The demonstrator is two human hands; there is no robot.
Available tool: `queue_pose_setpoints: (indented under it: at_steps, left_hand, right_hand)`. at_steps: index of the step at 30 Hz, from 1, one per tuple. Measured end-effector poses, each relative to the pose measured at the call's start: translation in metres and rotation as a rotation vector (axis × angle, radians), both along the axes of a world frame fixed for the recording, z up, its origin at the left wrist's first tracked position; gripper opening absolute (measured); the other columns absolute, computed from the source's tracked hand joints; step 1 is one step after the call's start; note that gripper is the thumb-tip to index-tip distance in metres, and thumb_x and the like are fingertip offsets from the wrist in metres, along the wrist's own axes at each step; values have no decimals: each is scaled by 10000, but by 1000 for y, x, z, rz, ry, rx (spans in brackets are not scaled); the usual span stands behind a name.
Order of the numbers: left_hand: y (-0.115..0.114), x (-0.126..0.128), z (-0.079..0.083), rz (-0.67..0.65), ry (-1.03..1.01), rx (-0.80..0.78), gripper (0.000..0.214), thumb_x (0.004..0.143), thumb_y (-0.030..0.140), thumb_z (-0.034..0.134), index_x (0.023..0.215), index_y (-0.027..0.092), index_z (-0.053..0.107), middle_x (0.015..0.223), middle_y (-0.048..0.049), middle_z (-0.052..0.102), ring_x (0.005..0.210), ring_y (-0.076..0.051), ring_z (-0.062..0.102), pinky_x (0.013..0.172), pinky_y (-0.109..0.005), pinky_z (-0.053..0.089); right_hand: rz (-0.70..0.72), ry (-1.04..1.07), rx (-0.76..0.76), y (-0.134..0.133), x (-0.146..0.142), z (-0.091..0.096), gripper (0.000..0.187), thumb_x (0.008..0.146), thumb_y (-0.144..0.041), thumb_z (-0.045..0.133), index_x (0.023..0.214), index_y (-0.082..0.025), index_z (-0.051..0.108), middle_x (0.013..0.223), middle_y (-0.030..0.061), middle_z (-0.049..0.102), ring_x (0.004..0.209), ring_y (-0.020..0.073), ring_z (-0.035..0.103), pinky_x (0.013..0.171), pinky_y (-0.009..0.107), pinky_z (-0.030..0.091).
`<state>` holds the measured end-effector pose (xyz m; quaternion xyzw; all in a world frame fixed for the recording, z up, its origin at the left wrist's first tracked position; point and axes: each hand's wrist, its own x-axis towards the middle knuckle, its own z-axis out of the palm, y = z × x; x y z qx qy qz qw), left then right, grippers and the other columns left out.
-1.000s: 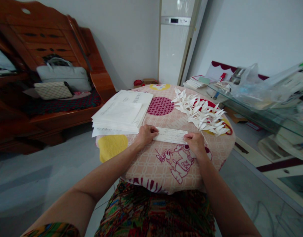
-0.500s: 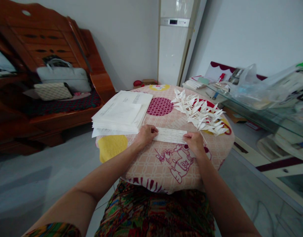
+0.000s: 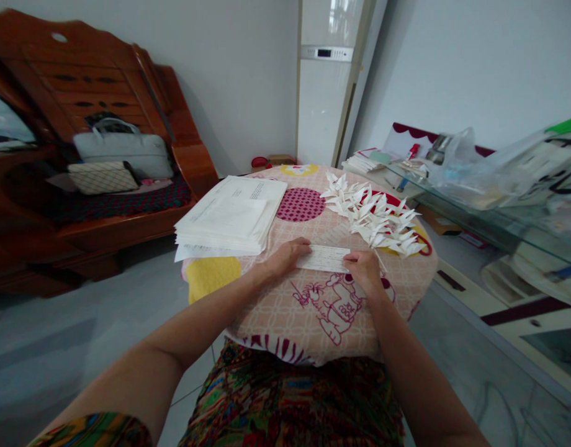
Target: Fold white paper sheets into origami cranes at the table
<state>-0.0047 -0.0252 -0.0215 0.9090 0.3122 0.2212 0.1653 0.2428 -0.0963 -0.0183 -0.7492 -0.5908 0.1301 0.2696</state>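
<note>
Between my two hands, a folded strip of printed white paper point(image 3: 323, 258) lies across the cloth-covered table point(image 3: 271, 310). My left hand point(image 3: 292, 253) is closed on the strip's left end, its fingers reaching over the top edge. At the right end, my right hand point(image 3: 362, 267) pinches the paper between thumb and fingers. A thick stack of printed paper sheets point(image 3: 224, 214) sits beyond my left hand. Several folded white paper pieces with pointed tips point(image 3: 372, 214) are bunched together on the table past my right hand.
A glass-topped stand point(image 3: 453, 202) with plastic bags point(image 3: 462, 158) and papers borders the table on the right. To the left is a wooden bench point(image 3: 164, 214) holding a grey handbag point(image 3: 127, 152). A tall white cabinet-like unit point(image 3: 323, 105) rises at the back.
My left hand has slid to the right along the paper strip, covering more of its left end. My right hand stays at the right end. The view has tilted slightly.
</note>
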Motion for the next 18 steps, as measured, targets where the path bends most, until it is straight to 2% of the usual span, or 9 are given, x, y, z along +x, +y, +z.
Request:
queue_pose_setpoints:
  at_steps: [2,4,7,9,13,18]
  left_hand:
    - [2,0,2,-83,58,-20,515,696,-6,621,1194,115,675,1344,-169,619,1219,-259,614,1056,-371,482]
    - [0,-1,5,-111,103,-23,581,699,-11,621,1269,100,645,1382,-188,599,1254,-279,599,1076,-385,468]
    - [-7,0,11,-152,160,-25,671,735,-48,556,1367,176,593,1480,-142,533,1321,-266,557,1105,-397,444]
    - [-13,1,14,-201,185,-25,688,772,-59,514,1390,237,577,1523,-102,493,1356,-249,528,1123,-405,428]
    - [-23,1,19,-237,209,-16,660,817,-50,491,1408,236,567,1521,-101,490,1423,-266,446,1156,-444,394]
    - [-22,-2,21,-261,258,-42,690,805,-58,493,1415,257,561,1530,-72,485,1445,-266,417,1177,-432,367]
  right_hand:
    - [4,3,1,0,0,1,248,751,-209,632,905,-179,824,869,66,804,836,212,742,789,270,527]
    - [3,1,6,-1,-1,2,249,749,-210,634,906,-179,825,874,66,803,840,213,741,793,268,527]
    - [-1,-1,4,-1,-1,2,244,740,-211,639,896,-187,826,865,59,802,829,210,739,790,263,528]
    - [0,-2,1,-1,-1,3,246,738,-210,639,898,-185,824,867,60,801,823,208,738,785,262,529]
    - [-4,-6,-3,-2,-1,4,252,742,-207,641,918,-181,819,866,59,799,812,203,732,771,262,527]
    - [-22,54,-23,-3,0,9,256,751,-203,653,943,-138,809,895,88,793,814,203,721,764,261,519]
